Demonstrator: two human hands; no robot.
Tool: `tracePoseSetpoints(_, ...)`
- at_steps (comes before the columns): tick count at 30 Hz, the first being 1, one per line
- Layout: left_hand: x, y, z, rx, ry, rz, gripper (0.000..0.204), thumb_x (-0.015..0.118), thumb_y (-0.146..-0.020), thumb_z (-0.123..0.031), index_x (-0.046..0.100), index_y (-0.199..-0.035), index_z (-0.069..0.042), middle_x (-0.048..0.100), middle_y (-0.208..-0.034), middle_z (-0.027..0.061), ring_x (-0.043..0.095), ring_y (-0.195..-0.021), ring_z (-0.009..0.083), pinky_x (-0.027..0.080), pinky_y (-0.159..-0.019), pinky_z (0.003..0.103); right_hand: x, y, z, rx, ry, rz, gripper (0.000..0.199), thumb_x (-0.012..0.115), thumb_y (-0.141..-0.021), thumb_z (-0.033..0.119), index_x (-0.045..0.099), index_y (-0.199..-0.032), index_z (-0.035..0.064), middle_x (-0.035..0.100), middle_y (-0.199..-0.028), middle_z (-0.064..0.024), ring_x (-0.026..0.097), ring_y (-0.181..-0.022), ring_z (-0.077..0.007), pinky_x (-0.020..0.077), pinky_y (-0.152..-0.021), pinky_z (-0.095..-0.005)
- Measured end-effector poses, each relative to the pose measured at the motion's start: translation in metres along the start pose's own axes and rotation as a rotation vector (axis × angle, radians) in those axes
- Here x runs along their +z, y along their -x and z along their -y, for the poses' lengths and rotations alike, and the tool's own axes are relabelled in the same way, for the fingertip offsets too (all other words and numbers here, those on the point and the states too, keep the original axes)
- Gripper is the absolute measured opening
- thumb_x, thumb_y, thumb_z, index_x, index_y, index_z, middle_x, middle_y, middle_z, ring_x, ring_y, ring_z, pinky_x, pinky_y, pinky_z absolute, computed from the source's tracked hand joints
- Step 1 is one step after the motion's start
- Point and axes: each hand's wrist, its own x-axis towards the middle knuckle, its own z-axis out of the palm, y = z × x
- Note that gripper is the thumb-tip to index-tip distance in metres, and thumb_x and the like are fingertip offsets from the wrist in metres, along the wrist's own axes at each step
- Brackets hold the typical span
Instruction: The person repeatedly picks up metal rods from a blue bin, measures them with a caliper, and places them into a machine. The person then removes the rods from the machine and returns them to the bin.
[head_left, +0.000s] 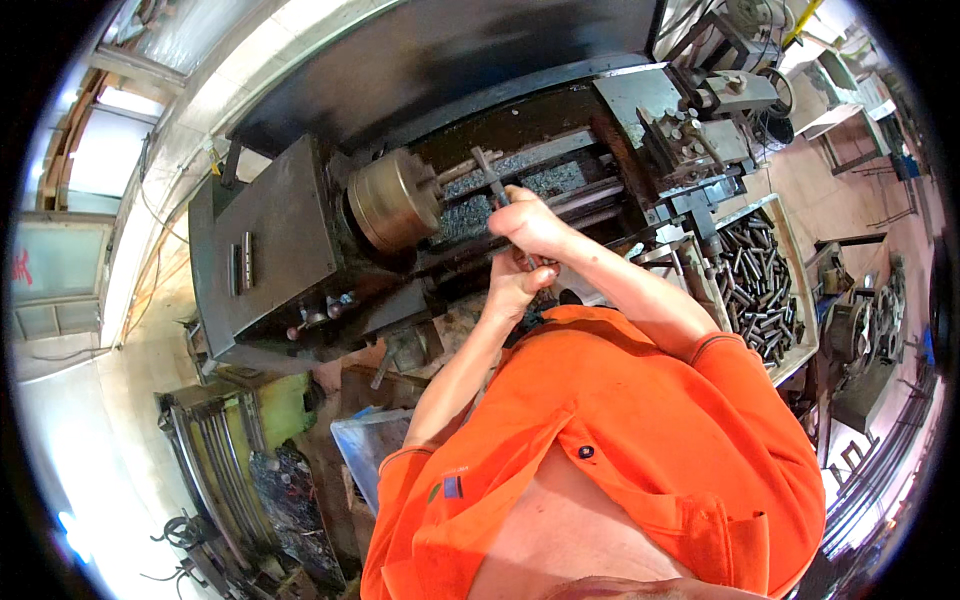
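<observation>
**Hands at the lathe bed**

Head view: You stood at a lathe, its brass-coloured chuck to the left of your hands. Your right hand was closed around a thin metal rod, which angled up over the chip-strewn bed. Your left hand sat just below, fingers curled about the rod's lower end; the exact grip could not be told. A tray of steel bars lay to your right.

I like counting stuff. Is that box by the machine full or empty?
Nearly full: the tray holds heaped short metal rods, piled close to its rim.
</observation>
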Motion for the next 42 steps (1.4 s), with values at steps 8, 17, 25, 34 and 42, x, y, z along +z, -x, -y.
tracePoseSetpoints(8,0.012,-0.009,0.001,-0.014,-0.028,0.059,0.039,0.075,-0.064,-0.026,0.057,-0.081,0.004,0.057,-0.065,0.0027,0.058,-0.063,0.012,0.05,-0.065,0.027,-0.018,0.015,0.012,-0.024,-0.006,-0.058,0.015,0.054,-0.067,0.013,0.048,-0.074,0.0012,0.045,-0.065,-0.0009,0.041,-0.062,-0.0111,0.0364,-0.056,-0.0275)
tracePoseSetpoints(17,0.003,-0.005,0.002,-0.012,-0.135,-0.017,0.038,0.075,-0.06,-0.025,0.056,-0.078,0.002,0.056,-0.066,0.0025,0.054,-0.061,0.0115,0.047,-0.061,0.027,-0.004,0.008,0.003,-0.063,-0.019,-0.038,0.027,0.057,-0.064,0.017,0.054,-0.079,-0.0049,0.055,-0.067,-0.01,0.052,-0.063,-0.0171,0.0428,-0.056,-0.0313)
tracePoseSetpoints(25,0.005,-0.002,0.001,0.016,-0.12,-0.053,0.039,0.073,-0.064,-0.028,0.054,-0.077,0.003,0.052,-0.063,0.0024,0.054,-0.06,0.0125,0.051,-0.065,0.031,-0.001,-0.005,-0.011,-0.09,0.164,-0.103,0.022,0.054,-0.066,0.015,0.051,-0.082,-0.0012,0.047,-0.069,-0.003,0.042,-0.066,-0.0119,0.0374,-0.058,-0.0284)
tracePoseSetpoints(34,0.016,-0.012,0.004,-0.012,-0.009,0.072,0.041,0.078,-0.063,-0.025,0.057,-0.084,0.003,0.058,-0.074,0.0036,0.056,-0.068,0.0119,0.05,-0.066,0.028,-0.026,0.009,0.0,-0.023,-0.076,-0.015,0.024,0.056,-0.067,0.016,0.053,-0.078,-0.0045,0.048,-0.061,-0.0037,0.044,-0.06,-0.0125,0.0388,-0.054,-0.0296)
tracePoseSetpoints(42,0.026,-0.019,0.017,-0.017,-0.068,0.172,0.041,0.08,-0.056,-0.023,0.057,-0.081,0.0,0.063,-0.079,0.0073,0.061,-0.072,0.016,0.049,-0.067,0.028,-0.047,0.026,-0.018,-0.033,-0.218,-0.157,0.013,0.051,-0.067,0.007,0.051,-0.079,0.0021,0.047,-0.064,0.0,0.042,-0.058,-0.0093,0.036,-0.051,-0.0252)
